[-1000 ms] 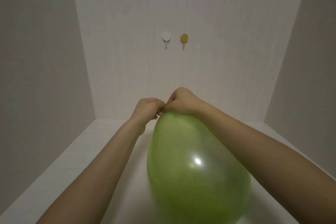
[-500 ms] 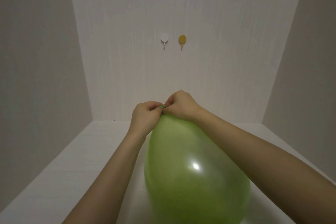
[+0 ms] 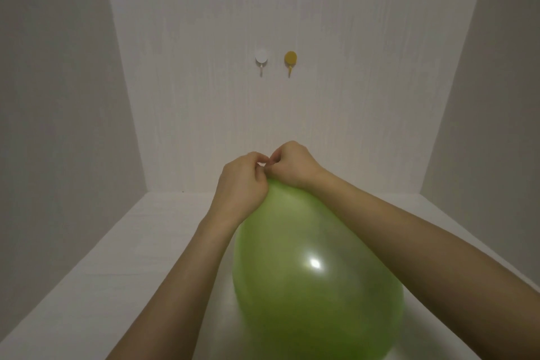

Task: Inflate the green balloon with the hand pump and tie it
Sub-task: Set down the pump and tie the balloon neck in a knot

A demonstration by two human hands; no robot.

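Note:
The inflated green balloon [image 3: 315,272] fills the lower middle of the head view, its narrow end pointing up and away from me. My left hand [image 3: 242,184] and my right hand [image 3: 292,164] meet at that top end, fingers curled and pinching the balloon's neck between them. The neck itself is almost wholly hidden behind my fingers. No hand pump is in view.
A white table [image 3: 117,257] runs under the balloon, boxed in by a white back wall and grey side walls. A white hook [image 3: 261,57] and a yellow hook [image 3: 290,58] are stuck high on the back wall.
Both hands have risen slightly with the balloon's top and drawn closer together at the neck. The left hand now overlaps the balloon's upper left side.

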